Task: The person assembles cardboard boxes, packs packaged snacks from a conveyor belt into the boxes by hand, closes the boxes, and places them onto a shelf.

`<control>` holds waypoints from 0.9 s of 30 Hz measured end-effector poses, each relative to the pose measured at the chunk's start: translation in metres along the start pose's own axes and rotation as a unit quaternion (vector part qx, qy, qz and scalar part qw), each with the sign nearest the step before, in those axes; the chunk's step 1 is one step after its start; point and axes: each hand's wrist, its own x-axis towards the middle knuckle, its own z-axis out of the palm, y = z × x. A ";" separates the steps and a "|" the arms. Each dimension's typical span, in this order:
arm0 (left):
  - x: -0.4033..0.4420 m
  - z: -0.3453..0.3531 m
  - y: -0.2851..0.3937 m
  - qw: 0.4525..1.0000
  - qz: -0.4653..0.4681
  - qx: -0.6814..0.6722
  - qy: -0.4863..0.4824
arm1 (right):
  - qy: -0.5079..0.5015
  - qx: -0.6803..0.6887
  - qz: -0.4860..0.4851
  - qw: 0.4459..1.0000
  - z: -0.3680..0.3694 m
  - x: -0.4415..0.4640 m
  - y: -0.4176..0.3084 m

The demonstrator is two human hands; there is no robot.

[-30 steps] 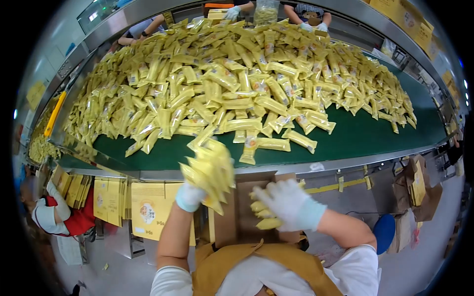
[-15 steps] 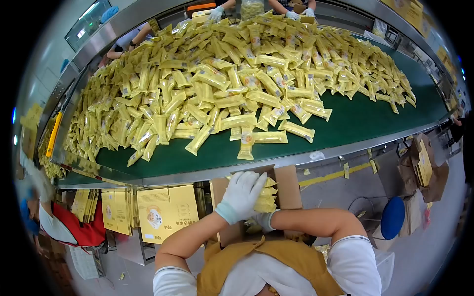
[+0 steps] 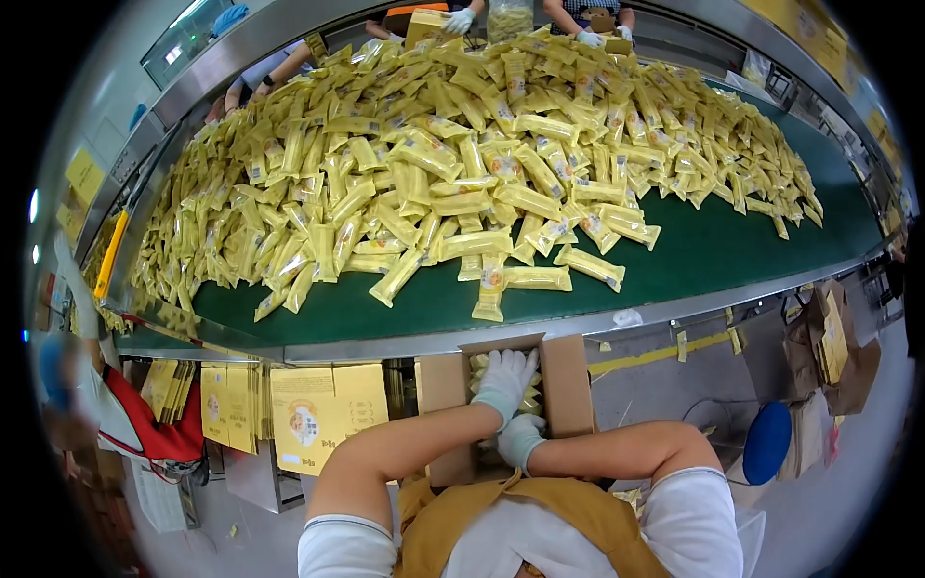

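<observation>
An open cardboard box (image 3: 568,385) stands against the near edge of the green belt, with yellow packets (image 3: 479,364) inside. My left hand (image 3: 503,385), in a white glove, lies on the packets at the box's far end, its fingers spread. Nearer to me, my right hand (image 3: 520,441), also gloved, is down inside the box; its fingers are bent and partly hidden, so what they touch cannot be made out. Beyond the box, a big heap of yellow wrapped packets (image 3: 414,193) covers much of the green belt (image 3: 713,260).
Folded yellow cartons (image 3: 323,409) stand left of the box. A person in red and white (image 3: 154,414) is at the far left. Gloved hands of co-workers (image 3: 461,19) show across the belt. At the right are a blue stool (image 3: 767,443) and brown cartons (image 3: 833,347).
Both hands have come down into the box. The bunch of packets that my left hand carried now lies inside it, and my left hand has flattened over the packets.
</observation>
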 end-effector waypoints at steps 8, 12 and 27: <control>0.003 -0.075 -0.059 0.930 0.181 -0.142 -0.287 | 0.027 0.011 -0.183 0.983 -0.018 -0.054 0.063; 0.001 -0.143 -0.152 0.716 0.278 -0.576 -0.279 | 0.236 0.395 -0.293 0.838 -0.061 -0.127 0.148; 0.111 -0.050 -0.169 0.972 -0.148 -0.182 0.000 | 0.521 0.162 0.242 0.802 -0.095 0.032 0.282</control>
